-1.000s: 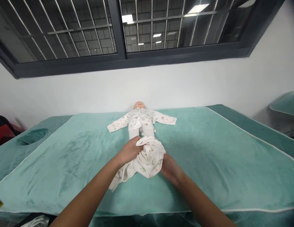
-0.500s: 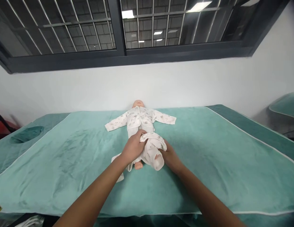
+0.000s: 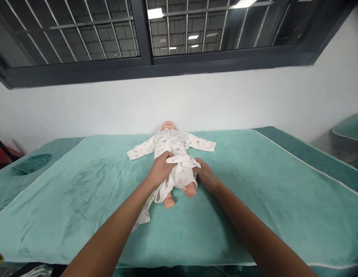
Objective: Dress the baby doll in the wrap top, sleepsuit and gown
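A baby doll (image 3: 168,125) lies on its back, head toward the wall, in a white patterned long-sleeved top (image 3: 175,141) with the sleeves spread out. White patterned baby pants (image 3: 183,175) are bunched around its lower body. My left hand (image 3: 161,168) is closed on the waistband at the left side. My right hand (image 3: 206,175) pinches the waistband at the right. Both bare feet show: one foot (image 3: 190,190) pokes out of the right leg opening, the other foot (image 3: 169,201) lies lower left. A loose length of white cloth (image 3: 144,216) trails beside my left forearm.
The doll lies on a padded bed with a green velvet cover (image 3: 253,200). A hole (image 3: 31,164) opens in the bed's left end. Behind it are a white wall (image 3: 109,107) and a dark-framed window (image 3: 152,63). A red and black object (image 3: 1,156) stands at far left.
Both hands have drawn the waistband up toward the doll's torso. The foot on the right has come out through the leg opening, and the fabric there is less bunched.
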A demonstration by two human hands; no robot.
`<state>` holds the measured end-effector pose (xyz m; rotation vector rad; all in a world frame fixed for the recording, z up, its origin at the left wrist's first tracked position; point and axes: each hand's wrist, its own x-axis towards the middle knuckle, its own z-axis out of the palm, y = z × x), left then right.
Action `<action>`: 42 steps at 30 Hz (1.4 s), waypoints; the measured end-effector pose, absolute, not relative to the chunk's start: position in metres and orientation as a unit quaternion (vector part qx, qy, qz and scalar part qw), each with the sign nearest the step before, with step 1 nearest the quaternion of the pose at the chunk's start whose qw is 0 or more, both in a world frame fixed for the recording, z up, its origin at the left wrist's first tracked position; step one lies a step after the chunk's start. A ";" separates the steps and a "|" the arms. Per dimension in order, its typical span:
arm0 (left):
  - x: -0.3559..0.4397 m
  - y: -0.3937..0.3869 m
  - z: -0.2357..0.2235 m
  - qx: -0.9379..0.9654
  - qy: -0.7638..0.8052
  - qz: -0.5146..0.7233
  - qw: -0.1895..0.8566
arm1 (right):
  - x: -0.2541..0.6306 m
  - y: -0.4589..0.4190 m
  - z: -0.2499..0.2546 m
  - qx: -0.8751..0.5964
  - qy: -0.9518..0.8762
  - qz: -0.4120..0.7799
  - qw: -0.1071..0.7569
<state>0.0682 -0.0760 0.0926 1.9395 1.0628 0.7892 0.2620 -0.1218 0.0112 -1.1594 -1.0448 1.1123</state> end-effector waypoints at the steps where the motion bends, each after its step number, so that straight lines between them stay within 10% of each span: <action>1: 0.062 -0.077 0.098 0.754 0.389 0.274 0.453 | 0.266 -0.121 0.012 -0.460 -0.427 0.513 0.585; 7: 0.016 -0.064 0.116 0.575 0.295 0.286 0.707 | 0.274 -0.122 0.010 -0.415 -0.396 0.570 0.588; 16: 0.026 -0.084 0.100 0.517 0.278 0.320 0.743 | 0.260 -0.123 0.046 -0.425 -0.532 0.496 0.539; 22: 0.045 -0.092 0.115 0.513 0.277 0.399 0.708 | 0.236 -0.117 0.103 -0.418 -0.678 0.496 0.346; 28: 0.027 -0.094 0.113 0.611 0.298 0.299 0.670 | 0.226 -0.095 0.108 -0.342 -0.521 0.594 0.508; 37: 0.038 -0.088 0.088 0.464 0.314 0.429 0.709 | 0.212 -0.099 0.092 -0.378 -0.586 0.662 0.276; 42: 0.028 -0.087 0.084 0.485 0.374 0.381 0.693 | 0.207 -0.097 0.085 -0.374 -0.514 0.667 0.389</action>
